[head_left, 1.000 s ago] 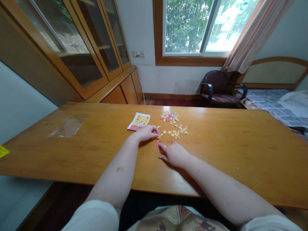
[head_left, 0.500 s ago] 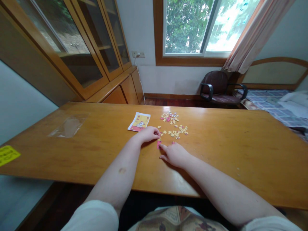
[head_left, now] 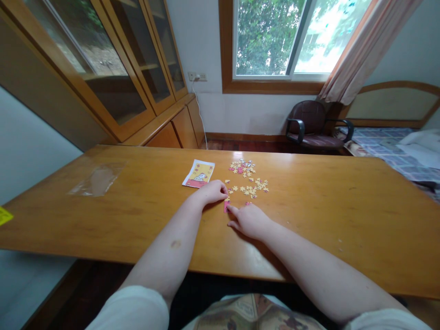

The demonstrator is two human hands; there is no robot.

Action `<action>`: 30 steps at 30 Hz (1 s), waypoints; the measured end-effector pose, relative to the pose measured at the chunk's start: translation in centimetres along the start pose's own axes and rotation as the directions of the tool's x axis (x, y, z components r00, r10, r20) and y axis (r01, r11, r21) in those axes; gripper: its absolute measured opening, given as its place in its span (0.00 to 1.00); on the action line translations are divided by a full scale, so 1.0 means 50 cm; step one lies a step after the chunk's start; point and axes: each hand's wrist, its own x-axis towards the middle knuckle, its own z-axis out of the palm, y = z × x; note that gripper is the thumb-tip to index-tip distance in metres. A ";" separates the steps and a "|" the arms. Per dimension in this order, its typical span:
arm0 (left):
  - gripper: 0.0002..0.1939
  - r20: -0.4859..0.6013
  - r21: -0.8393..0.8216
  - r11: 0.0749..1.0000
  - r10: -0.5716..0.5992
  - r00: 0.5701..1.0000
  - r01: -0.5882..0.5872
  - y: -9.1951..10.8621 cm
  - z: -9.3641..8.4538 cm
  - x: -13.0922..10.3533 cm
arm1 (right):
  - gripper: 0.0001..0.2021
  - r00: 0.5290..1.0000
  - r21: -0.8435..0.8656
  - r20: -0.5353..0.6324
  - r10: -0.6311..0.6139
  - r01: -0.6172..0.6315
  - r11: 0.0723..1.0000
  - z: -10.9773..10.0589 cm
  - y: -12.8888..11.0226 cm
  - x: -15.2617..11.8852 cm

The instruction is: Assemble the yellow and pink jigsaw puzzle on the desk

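My left hand (head_left: 216,190) is pinched at the top of a small strip of joined pink puzzle pieces (head_left: 226,207). A yellow puzzle piece (head_left: 227,199) shows at its fingertips. My right hand (head_left: 252,220) rests on the table with its index finger stretched onto the strip's right side and its thumb apart; nothing is held in it. Part of a pink piece (head_left: 248,203) peeks out behind the right knuckles. Loose yellow pieces (head_left: 252,190) lie just beyond both hands. The picture card (head_left: 201,173), yellow and pink with a spotted animal, lies beyond my left wrist.
A mixed pile of yellow, pink and white pieces (head_left: 242,167) lies towards the far edge of the wooden table (head_left: 144,220). A clear plastic bag (head_left: 98,179) is at the left, a yellow label (head_left: 5,215) at the left edge. Beyond stand a chair (head_left: 314,123) and a cabinet (head_left: 137,78).
Both hands stay almost still at the pink strip. The view has shifted slightly, so less of the yellow label shows at the left edge.
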 end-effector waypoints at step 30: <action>0.08 0.003 0.050 0.999 -0.008 1.000 0.008 0.005 -0.001 -0.007 | 0.27 1.000 -0.013 0.013 -0.003 0.003 1.000 -0.001 -0.001 -0.001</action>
